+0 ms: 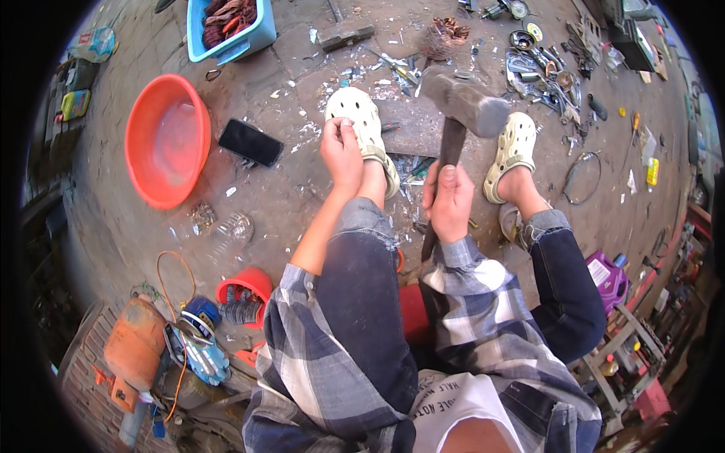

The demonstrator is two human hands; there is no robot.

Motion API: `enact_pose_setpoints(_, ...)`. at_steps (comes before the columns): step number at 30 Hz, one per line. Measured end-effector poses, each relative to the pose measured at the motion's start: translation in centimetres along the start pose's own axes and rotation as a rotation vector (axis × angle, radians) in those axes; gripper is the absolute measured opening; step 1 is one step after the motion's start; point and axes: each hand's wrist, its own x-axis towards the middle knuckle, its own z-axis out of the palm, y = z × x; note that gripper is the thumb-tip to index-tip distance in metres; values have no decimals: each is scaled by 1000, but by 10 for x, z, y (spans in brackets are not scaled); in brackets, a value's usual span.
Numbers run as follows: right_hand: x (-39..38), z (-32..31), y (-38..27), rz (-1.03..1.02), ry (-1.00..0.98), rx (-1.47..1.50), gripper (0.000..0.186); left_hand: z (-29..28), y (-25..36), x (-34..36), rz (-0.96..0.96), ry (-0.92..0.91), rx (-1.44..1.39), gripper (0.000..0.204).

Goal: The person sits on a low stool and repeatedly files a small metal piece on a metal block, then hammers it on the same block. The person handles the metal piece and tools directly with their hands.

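Observation:
A hammer with a heavy metal head (pixel 474 104) and a dark handle (pixel 451 143) stands raised over the ground between my feet. My right hand (pixel 451 200) is wrapped round its handle, below the head. My left hand (pixel 342 155) hovers by the cream clog (pixel 353 113) on my left foot, its fingers curled together. Whether anything is pinched in them is hidden. Beneath the hammer head, partly covered by it, lies a flat worn slab (pixel 411 124) with small scraps scattered around. The other cream clog (pixel 515 143) is right of the hammer.
To the left are a red basin (pixel 140 162), a black phone (pixel 251 142) and a blue tub (pixel 266 34) of reddish wire coils. Another hammer head (pixel 346 36) and a bundle of copper-coloured wire (pixel 444 39) lie ahead. Metal parts (pixel 555 79) spread far right; a red bucket (pixel 260 281) is near left.

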Motion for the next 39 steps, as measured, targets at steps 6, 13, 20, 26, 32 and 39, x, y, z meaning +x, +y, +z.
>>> enact_pose_setpoints(6, 16, -9, 103, 166, 90, -699, 43, 21, 5, 0, -15, -33, -58, 14)
enact_pose_setpoints(13, 20, -4, 13, 172, 101, -28, 44, 7, -3, -4, 22, -16, -33, 14)
enact_pose_setpoints(20, 12, -17, 117, -128, 145, -228, 47, 17, 9, -2, 5, -39, -14, 13)
enact_pose_setpoints(26, 4, -24, 91, 309, 103, -306, 50, 6, -4, -5, 111, -33, 133, 13)
enact_pose_setpoints(32, 8, -12, 27, -4, 102, 77, 50, 6, -1, -4, 18, -79, 57, 11)
enact_pose_setpoints(39, 8, -26, 141, 241, 73, -432, 48, 17, 10, 9, 92, -115, 66, 12)
